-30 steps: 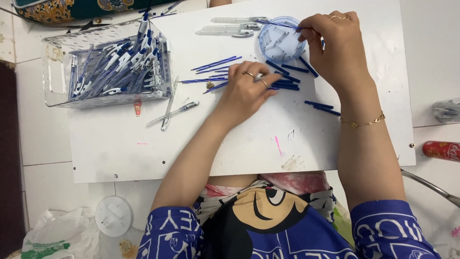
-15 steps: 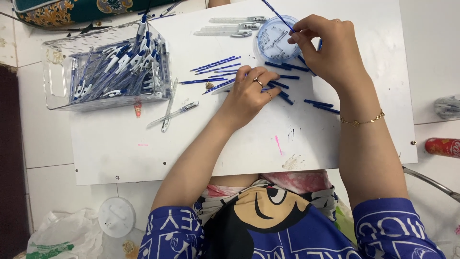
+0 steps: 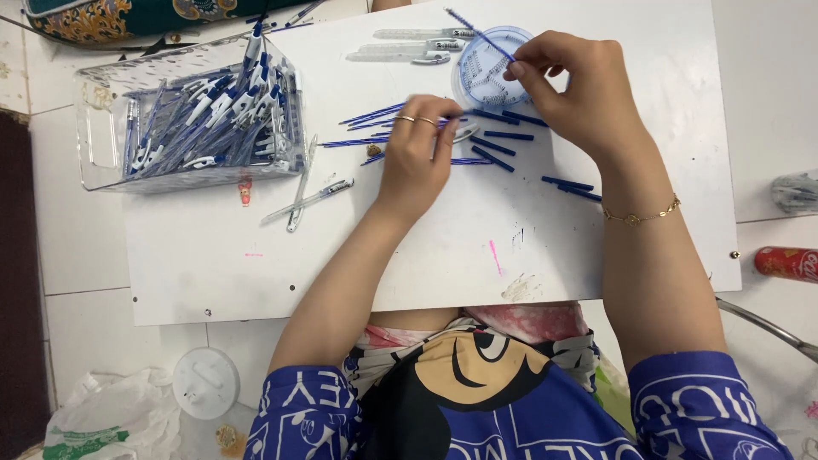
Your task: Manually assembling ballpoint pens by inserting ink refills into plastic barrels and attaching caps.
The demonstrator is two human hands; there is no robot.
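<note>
On a white board (image 3: 213, 255), my right hand (image 3: 579, 89) pinches a thin blue pen refill (image 3: 479, 34) that slants up and left over a round clear lid (image 3: 492, 68) holding small springs. My left hand (image 3: 420, 149) rests, fingers curled, on a scatter of blue refills (image 3: 375, 115) and grips one of them beside a clear pen barrel (image 3: 464, 134). More blue refills (image 3: 569, 185) lie loose to the right of the hands.
A clear plastic box (image 3: 111, 153) full of blue-and-white pens stands at the left. Clear pen barrels (image 3: 307, 200) lie near it, others (image 3: 409, 47) at the board's top. A red can (image 3: 788, 262) lies at the right, a white lid (image 3: 206, 383) on the floor.
My right hand has lifted a refill out over the round lid. My left hand has slid up and left across the loose refills and closed on one.
</note>
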